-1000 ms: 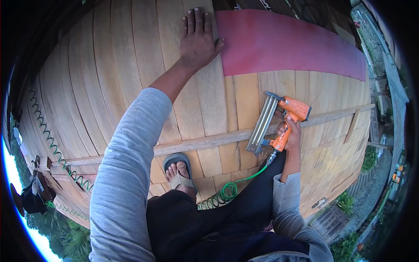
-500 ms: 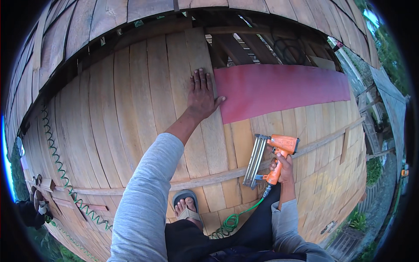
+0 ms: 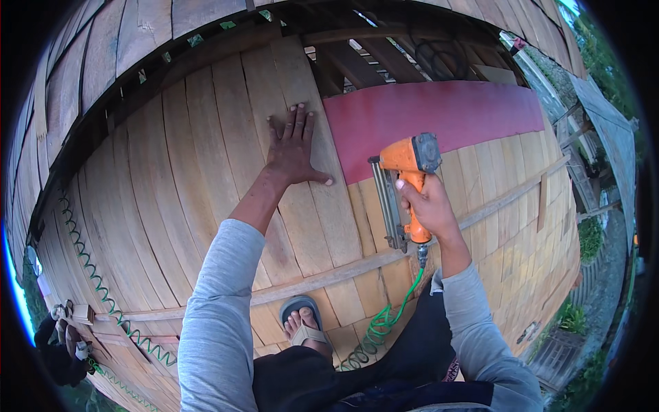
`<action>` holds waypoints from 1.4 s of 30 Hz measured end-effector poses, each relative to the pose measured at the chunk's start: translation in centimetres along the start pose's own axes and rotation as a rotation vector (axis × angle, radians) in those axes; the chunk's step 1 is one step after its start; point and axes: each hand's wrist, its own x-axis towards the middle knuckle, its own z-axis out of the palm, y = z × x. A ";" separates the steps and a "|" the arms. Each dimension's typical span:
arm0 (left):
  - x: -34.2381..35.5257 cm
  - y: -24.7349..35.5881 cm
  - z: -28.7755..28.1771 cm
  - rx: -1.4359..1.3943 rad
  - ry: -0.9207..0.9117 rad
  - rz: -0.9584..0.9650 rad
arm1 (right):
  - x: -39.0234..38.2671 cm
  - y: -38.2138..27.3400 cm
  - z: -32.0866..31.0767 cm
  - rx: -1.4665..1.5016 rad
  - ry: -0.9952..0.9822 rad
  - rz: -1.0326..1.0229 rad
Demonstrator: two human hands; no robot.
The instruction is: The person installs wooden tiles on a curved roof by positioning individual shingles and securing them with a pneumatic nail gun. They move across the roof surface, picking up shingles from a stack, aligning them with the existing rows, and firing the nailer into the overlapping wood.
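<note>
My left hand [image 3: 294, 149] lies flat, fingers spread, on a pale wooden shingle [image 3: 312, 165] at the top row of a sloping shingled roof. Its thumb points toward the edge of a red underlay sheet [image 3: 439, 117] just to the right. My right hand [image 3: 427, 206] grips the handle of an orange nail gun [image 3: 406, 185], held upright above the shingles, its long metal magazine [image 3: 388, 206] pointing down the slope. A green coiled air hose [image 3: 384, 323] hangs from the gun's base past my legs.
A thin wooden batten [image 3: 343, 273] runs across the roof under my sandalled foot [image 3: 305, 328]. Open rafters [image 3: 357, 65] show above the red sheet. A second green coiled hose [image 3: 96, 281] trails down the left slope. Another person [image 3: 58, 336] crouches at the lower left eave.
My right hand has lifted the nail gun up the roof toward the red sheet's edge. My left hand stays flat on the same shingle; the view has tilted upward, showing the rafters.
</note>
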 end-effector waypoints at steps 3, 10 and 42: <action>-0.1 -1.2 1.4 -0.052 0.079 0.002 | 7.5 -5.9 0.9 -0.439 0.025 -0.255; 0.1 -0.9 1.5 -0.067 0.075 0.011 | 24.5 -12.1 7.3 -0.842 0.068 -0.389; 0.3 -1.2 1.8 0.027 0.052 0.019 | 35.4 -15.4 8.8 -0.419 -0.045 -0.444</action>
